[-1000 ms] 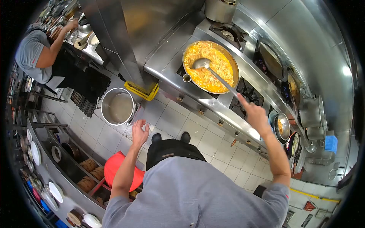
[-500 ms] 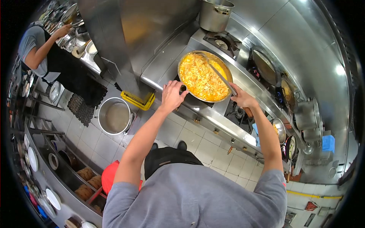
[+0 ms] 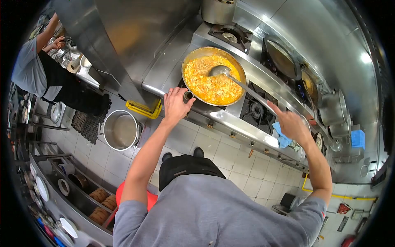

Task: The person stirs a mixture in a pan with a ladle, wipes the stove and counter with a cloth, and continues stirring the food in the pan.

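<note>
A wide metal pan point(image 3: 185, 60) on the stove holds a chunky yellow-orange mixture point(image 3: 210, 88). At the pan's near left edge, my left hand point(image 3: 176, 106) is closed around its short hollow handle point(image 3: 188, 96). My right hand point(image 3: 291, 123) grips the far end of a long-handled ladle point(image 3: 251, 91), index finger stretched along the shaft. The ladle's rounded bowl rests in the mixture near the pan's middle, its back facing up. Part of the ladle's grip is hidden by my right hand.
Right of the pan is a bare burner point(image 3: 257, 110), with a blue cloth point(image 3: 282, 136) on the stove edge. A tall pot point(image 3: 218, 11) stands behind. On the floor sits a large pot point(image 3: 120, 129). Another person point(image 3: 35, 74) works at far left.
My right hand has moved right and toward me, sliding out along the ladle. The ladle's bowl now shows above the mixture. My left hand stays on the handle.
</note>
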Demonstrator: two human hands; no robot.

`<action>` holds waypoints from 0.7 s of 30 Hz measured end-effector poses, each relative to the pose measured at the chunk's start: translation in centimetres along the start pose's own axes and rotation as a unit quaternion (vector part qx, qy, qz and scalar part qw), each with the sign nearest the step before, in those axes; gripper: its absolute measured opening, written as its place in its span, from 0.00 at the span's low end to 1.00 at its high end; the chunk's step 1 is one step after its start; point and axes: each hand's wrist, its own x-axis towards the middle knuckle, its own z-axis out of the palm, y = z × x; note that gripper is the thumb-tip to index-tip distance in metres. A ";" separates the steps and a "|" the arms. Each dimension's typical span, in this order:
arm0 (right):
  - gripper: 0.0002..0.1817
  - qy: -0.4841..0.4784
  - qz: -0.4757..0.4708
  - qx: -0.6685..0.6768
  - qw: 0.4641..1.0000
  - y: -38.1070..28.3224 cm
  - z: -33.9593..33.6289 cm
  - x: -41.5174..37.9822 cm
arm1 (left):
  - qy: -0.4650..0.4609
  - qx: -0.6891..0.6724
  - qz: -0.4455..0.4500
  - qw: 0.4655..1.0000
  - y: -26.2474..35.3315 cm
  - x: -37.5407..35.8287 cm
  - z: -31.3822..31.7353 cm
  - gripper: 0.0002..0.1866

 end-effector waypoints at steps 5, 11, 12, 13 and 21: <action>0.49 0.014 -0.016 0.007 1.000 0.3 6.9 -0.8 | 0.008 -0.007 0.017 1.000 -0.2 0.1 0.3 0.19; 0.46 0.086 0.015 0.074 0.993 -2.6 13.6 4.7 | 0.003 -0.002 0.048 0.999 0.0 0.5 0.8 0.18; 0.46 0.094 0.013 0.087 0.992 -2.4 13.5 4.9 | 0.006 0.001 0.051 0.999 0.2 0.5 1.0 0.17; 0.45 0.103 0.010 0.100 0.990 -2.4 13.2 4.9 | 0.001 -0.002 0.048 0.999 0.4 0.3 1.1 0.17; 0.41 0.132 0.082 0.279 0.948 -3.4 11.0 0.9 | 0.039 -0.021 0.027 0.999 1.1 -0.6 1.4 0.19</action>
